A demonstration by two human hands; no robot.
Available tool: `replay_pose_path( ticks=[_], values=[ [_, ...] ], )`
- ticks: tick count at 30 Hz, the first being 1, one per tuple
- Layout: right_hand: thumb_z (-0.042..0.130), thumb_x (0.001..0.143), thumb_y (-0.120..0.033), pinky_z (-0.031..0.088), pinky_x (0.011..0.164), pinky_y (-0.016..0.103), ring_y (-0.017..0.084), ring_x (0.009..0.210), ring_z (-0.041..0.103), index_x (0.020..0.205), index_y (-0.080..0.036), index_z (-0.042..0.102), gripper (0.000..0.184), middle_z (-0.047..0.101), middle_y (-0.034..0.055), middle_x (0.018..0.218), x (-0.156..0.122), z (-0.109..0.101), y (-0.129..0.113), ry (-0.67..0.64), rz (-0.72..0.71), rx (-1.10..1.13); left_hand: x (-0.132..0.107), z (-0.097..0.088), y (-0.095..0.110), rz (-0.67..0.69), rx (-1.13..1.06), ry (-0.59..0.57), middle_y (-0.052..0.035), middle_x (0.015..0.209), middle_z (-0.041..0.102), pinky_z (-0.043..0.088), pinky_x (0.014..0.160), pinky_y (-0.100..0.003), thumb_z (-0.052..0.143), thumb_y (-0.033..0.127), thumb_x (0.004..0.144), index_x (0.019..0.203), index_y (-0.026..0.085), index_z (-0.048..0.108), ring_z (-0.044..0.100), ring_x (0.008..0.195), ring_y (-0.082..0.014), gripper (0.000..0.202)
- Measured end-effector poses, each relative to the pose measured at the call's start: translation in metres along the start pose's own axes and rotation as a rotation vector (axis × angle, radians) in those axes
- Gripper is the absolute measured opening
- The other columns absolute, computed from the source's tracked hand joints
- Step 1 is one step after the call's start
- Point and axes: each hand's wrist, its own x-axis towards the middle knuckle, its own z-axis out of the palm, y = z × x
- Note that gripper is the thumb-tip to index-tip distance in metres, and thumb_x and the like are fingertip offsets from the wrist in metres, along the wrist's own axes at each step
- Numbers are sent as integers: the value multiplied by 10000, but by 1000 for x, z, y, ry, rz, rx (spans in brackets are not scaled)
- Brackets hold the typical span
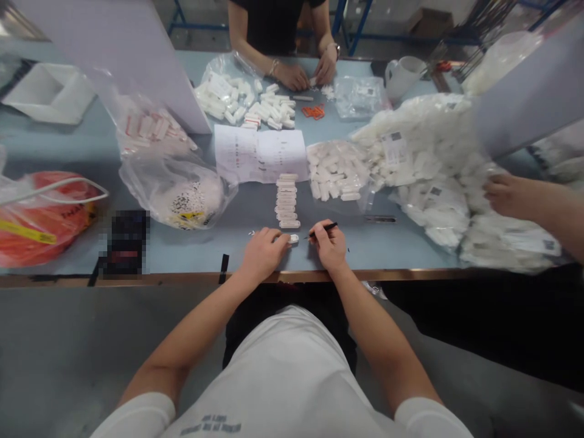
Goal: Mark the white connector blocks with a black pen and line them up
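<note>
Your left hand has its fingers pinched on a smooth oblong white piece, its long axis running 9 to 3 near the desk edge. Your right hand pinches a slim black pen just beside the piece, with its tip toward 9 o'clock. At 12 o'clock lies a neat column of similar white pieces, and at 1 o'clock a clear plastic bag bulges with more of them.

A small white piece partly hidden by the left hand
</note>
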Motion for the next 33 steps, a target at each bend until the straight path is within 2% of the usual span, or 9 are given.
replay_pose_path(
  ticks=[4,7,9,11,13,16,19,26,33],
  values=[
    [513,895,-613,528,668,268,128,686,607,772,-224,586,415,635,4,760,1,-3,-8,6,-64,-59,9,0,-5,-12,33,84,-99,1092,686,432,830,-375,503,344,971,1095,235,689,585,944,-236,249],
    [471,936,-565,540,779,315,158,810,647,770,-219,613,409,686,50,898,6,-17,-22,13,-158,-143,2,-2,-11,-27,-8,134,-111,1090,686,438,842,-373,499,348,972,1126,215,680,594,942,-235,273],
    [485,949,-498,539,833,348,174,862,663,870,-219,647,333,693,75,1030,17,-31,-31,38,-205,-235,-8,-3,-15,-47,-41,152,-114,1073,688,446,848,-370,493,334,973,1135,207,675,599,943,-234,276],
    [464,963,-415,530,872,382,188,892,660,1044,-224,641,273,672,91,1105,34,-44,-37,91,-277,-417,-20,-2,-19,-80,-64,166,-112,1054,689,452,864,-372,490,318,970,1132,211,674,605,948,-235,267],
    [453,948,-309,483,961,428,234,1025,624,1097,-196,639,264,656,125,1114,55,-53,-38,85,-353,-721,-29,1,-23,-107,-75,191,-115,1039,688,456,894,-381,493,300,965,1122,208,675,610,965,-240,257],
    [452,907,-211,482,925,446,275,1021,612,1107,-155,642,282,632,169,1115,83,-55,-33,69,-308,-1041,-36,4,-26,-130,-92,236,-118,1054,681,457,929,-388,505,275,951,1127,208,667,614,993,-240,249],
    [521,887,-236,504,830,419,285,942,629,1075,-116,650,258,622,205,1113,99,-49,-27,59,-177,-1227,-37,5,-27,-154,-120,260,-121,1061,677,460,930,-388,512,263,941,1131,210,664,616,988,-238,249],
    [520,854,-164,509,779,391,272,903,635,1081,-120,647,264,629,202,1094,102,-49,-25,91,-140,-1305,-35,3,-28,-159,-143,254,-114,1035,674,461,938,-378,504,251,938,1106,204,675,615,977,-230,244],
    [538,809,-162,477,901,413,259,990,601,1084,-150,626,289,610,164,1110,88,-61,-15,151,-279,-1087,-34,6,-32,-153,-112,300,-107,1013,677,488,923,-360,502,244,939,1095,191,680,612,957,-217,243]
  ],
)
